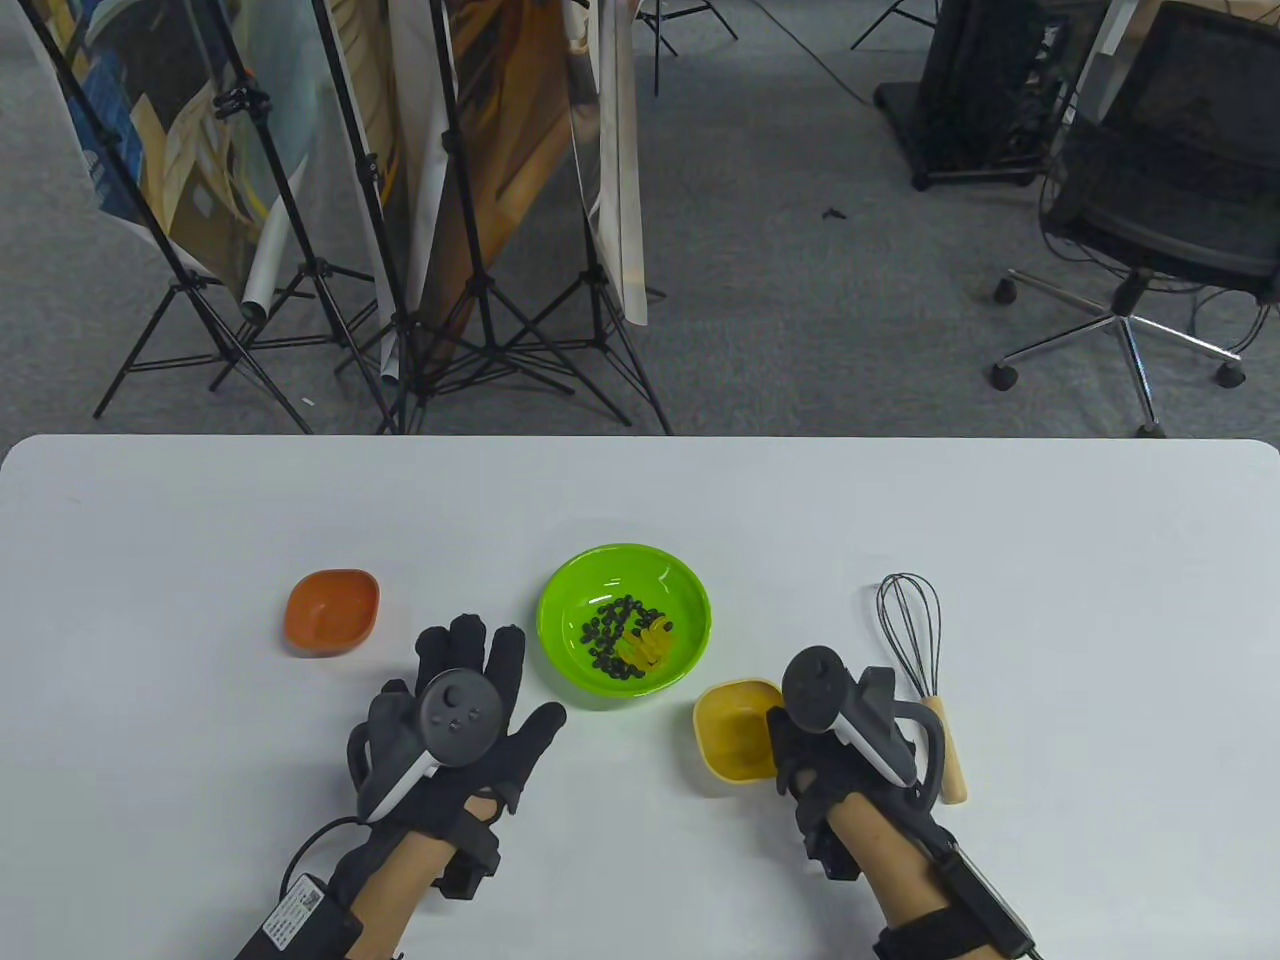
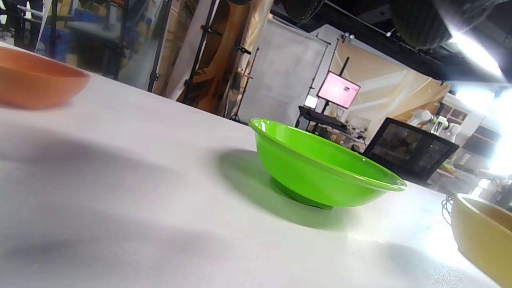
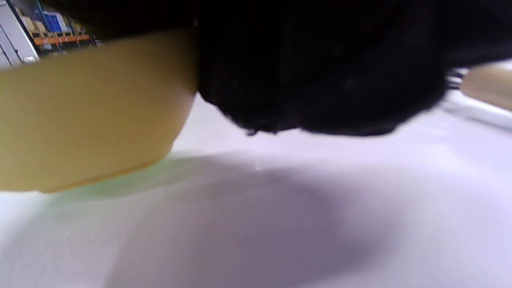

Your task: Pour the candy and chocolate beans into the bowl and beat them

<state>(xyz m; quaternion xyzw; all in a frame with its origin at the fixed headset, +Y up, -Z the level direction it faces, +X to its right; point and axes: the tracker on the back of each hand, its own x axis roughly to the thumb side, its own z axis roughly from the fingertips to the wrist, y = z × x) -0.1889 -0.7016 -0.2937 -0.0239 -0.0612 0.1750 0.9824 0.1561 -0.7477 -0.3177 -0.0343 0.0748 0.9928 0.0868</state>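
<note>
The green bowl [image 1: 566, 600] [image 2: 320, 172] stands mid-table, holding dark chocolate beans [image 1: 610, 632] and yellow candy [image 1: 650, 645]. Just to its right is an empty yellow bowl [image 1: 735, 745] [image 2: 484, 232] [image 3: 88, 120]. My right hand [image 1: 785, 745] [image 3: 320, 80] grips that bowl's right rim; the tracker hides its fingers. My left hand [image 1: 480, 675] lies flat on the table left of the green bowl, fingers spread and holding nothing. An empty orange bowl [image 1: 332, 612] [image 2: 36, 82] sits further left. A wire whisk [image 1: 912, 625] with a wooden handle [image 3: 488, 86] lies to the right of my right hand.
The white table [image 1: 640, 490] stretches back to its far edge. Beyond that edge are light stands and rolled backdrops [image 1: 420, 250] and an office chair [image 1: 1160, 230] on the carpet.
</note>
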